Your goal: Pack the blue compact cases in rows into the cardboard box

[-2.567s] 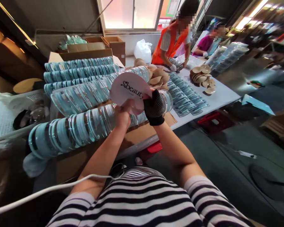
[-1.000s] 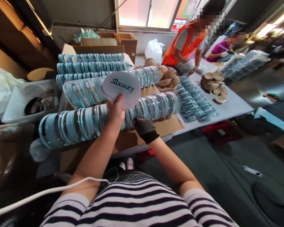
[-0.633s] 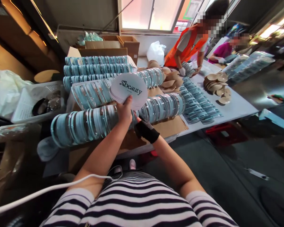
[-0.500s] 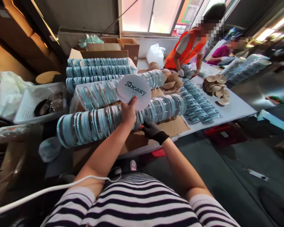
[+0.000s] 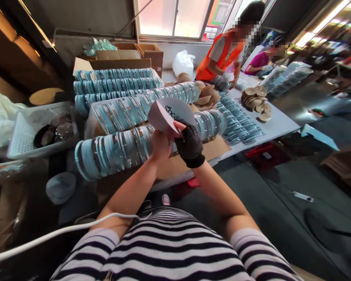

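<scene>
My left hand (image 5: 161,146), bare, grips a stack of round white paper cards (image 5: 160,117) from below. Dark "beauty" lettering shows on the card at the right of the stack. My right hand (image 5: 190,144), in a dark dotted glove with bare fingertips, pinches the lower edge of a card, which curves away from the others. Just beneath my hands lies a long row of nested clear round cases with light blue rims (image 5: 114,154). A second such row (image 5: 128,107) runs behind it.
More case rows (image 5: 114,86) fill a carton at the back. Brown bowl-shaped pieces (image 5: 206,95) and flat rows of cases (image 5: 240,121) lie to the right. A person in an orange vest (image 5: 219,52) handles items across the table. A white basket (image 5: 23,132) stands left.
My right hand has risen from beside the front row of cases to the cards and now pinches one. The cards, flat and facing me before, are now bent apart. The view has shifted slightly.
</scene>
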`<state>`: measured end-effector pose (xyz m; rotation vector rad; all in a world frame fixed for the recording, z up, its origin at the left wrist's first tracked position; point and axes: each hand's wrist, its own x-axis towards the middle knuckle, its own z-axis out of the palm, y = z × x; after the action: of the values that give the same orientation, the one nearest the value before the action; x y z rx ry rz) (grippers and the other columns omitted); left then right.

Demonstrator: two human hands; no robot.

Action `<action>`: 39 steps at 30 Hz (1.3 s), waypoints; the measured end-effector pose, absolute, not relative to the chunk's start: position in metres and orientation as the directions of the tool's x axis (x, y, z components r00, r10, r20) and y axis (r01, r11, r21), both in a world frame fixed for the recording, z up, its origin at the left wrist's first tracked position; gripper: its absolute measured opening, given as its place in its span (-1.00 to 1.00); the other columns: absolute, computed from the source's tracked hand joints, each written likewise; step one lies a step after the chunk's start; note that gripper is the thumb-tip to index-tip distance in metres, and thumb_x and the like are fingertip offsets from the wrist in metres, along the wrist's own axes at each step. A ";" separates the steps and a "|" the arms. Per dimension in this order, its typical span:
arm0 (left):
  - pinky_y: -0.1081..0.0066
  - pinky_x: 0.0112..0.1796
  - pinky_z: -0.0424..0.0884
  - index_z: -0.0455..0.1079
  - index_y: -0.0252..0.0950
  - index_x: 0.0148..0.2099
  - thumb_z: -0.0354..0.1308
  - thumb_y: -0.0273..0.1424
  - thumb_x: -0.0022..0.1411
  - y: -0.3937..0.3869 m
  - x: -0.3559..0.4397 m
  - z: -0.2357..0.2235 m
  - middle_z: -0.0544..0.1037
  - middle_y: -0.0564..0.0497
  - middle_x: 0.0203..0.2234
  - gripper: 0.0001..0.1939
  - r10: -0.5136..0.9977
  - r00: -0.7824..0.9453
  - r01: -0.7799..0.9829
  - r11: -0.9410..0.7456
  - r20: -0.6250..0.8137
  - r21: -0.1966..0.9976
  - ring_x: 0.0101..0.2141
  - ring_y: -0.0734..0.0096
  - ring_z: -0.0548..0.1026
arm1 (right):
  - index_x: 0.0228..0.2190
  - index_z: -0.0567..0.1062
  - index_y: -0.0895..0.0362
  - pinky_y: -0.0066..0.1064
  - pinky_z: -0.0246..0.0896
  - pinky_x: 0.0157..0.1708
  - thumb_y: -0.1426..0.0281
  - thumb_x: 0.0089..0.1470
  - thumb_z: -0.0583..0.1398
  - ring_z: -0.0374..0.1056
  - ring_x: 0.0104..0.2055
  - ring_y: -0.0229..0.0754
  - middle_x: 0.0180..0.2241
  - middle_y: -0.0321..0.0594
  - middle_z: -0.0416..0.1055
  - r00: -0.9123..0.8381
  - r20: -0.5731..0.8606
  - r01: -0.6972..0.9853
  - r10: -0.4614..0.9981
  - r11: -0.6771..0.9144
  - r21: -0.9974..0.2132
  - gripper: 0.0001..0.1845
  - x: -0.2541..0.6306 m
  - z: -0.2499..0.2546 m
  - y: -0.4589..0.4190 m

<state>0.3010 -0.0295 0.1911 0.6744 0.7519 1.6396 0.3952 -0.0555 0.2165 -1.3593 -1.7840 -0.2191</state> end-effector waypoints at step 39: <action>0.17 0.09 0.43 0.51 -0.26 -0.11 0.43 -0.46 -0.04 0.013 0.224 0.214 0.62 -0.07 -0.10 -0.61 0.949 -0.315 -0.678 -0.245 0.028 0.693 0.07 0.20 0.50 | -0.12 0.42 0.17 -0.44 0.01 -0.39 0.24 0.36 -0.09 0.49 -0.26 -0.14 -0.28 -0.08 0.57 0.058 0.222 0.974 0.973 -0.006 -0.225 -0.62 0.365 0.171 -0.080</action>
<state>0.2238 0.0133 0.2141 0.5458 0.7029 1.7960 0.3648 -0.0795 0.1708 -2.0268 -1.9613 -0.0046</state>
